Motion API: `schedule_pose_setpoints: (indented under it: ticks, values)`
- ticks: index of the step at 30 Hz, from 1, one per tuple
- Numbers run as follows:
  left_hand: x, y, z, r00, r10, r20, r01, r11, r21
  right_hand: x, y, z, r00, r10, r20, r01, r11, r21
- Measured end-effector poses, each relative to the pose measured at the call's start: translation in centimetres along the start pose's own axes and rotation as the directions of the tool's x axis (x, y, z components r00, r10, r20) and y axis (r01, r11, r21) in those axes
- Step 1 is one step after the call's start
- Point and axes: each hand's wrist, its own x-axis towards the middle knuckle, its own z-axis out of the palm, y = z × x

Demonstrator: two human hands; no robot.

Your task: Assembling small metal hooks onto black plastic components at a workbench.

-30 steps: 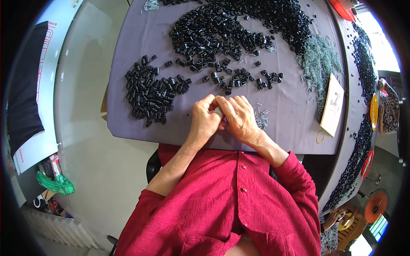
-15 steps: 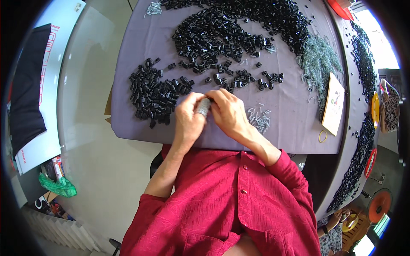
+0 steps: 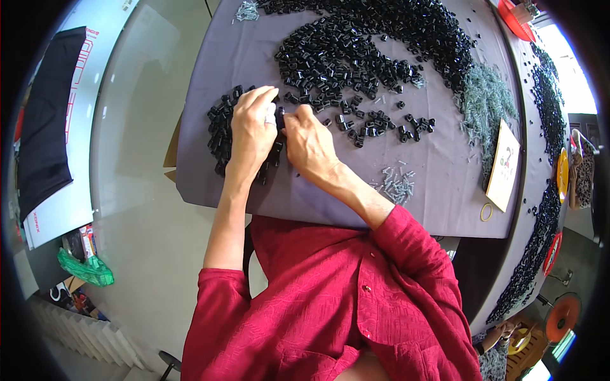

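My left hand (image 3: 253,132) reaches over the pile of larger black plastic pieces (image 3: 220,124) at the table's left, its fingers bent and close together. Grey wrapping shows around its thumb. What its fingertips hold, if anything, is hidden. Just to its right, my right hand (image 3: 310,141) has thumb and fingers pinched at a small black plastic piece (image 3: 281,116) between the two hands. Nearer my right forearm lies a small heap of clear plastic pins (image 3: 397,185). Loose black pieces (image 3: 375,124) are scattered beyond my right hand.
A big heap of black pieces (image 3: 330,57) covers the table's far side. Right of it are a mound of clear pins (image 3: 483,101), a flat board (image 3: 502,166) and a yellow ring (image 3: 487,212). Another person's hand (image 3: 505,330) shows at the lower right.
Both hands have moved left and farther away from me, from the table's front area to the left pile. My left hand now covers part of that pile. The whole view has shifted slightly.
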Motion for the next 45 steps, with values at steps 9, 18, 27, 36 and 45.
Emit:
schedule_pose_setpoints:
  ticks: [9, 18, 27, 36, 45]
  values:
    - [0.0, -1.7, -0.3, 0.982, 0.006, 0.187, -0.022, 0.996, 0.084, -1.4, 0.8, -2.0, 0.971, -0.231, -0.058, 0.237, 0.916, 0.323]
    - [0.5, 0.8, 0.8, 0.979, 0.036, 0.199, -0.055, 0.994, 0.091, -3.6, 4.6, -5.8, 0.982, -0.186, -0.042, 0.185, 0.982, -0.031]
    - [-0.5, -0.2, -0.5, 0.971, 0.012, 0.239, -0.058, 0.981, 0.187, -2.9, 7.7, -6.9, 0.971, -0.228, -0.077, 0.221, 0.971, -0.090]
    - [2.7, 1.6, 2.3, 0.965, -0.039, 0.259, 0.030, 0.999, 0.038, -3.7, 5.3, -8.4, 0.995, 0.094, -0.046, -0.093, 0.995, 0.027]
    - [4.4, 0.9, 6.9, 0.992, 0.032, 0.122, -0.022, 0.996, -0.086, 0.8, 6.8, -5.2, 0.994, -0.023, -0.109, 0.021, 1.000, -0.011]
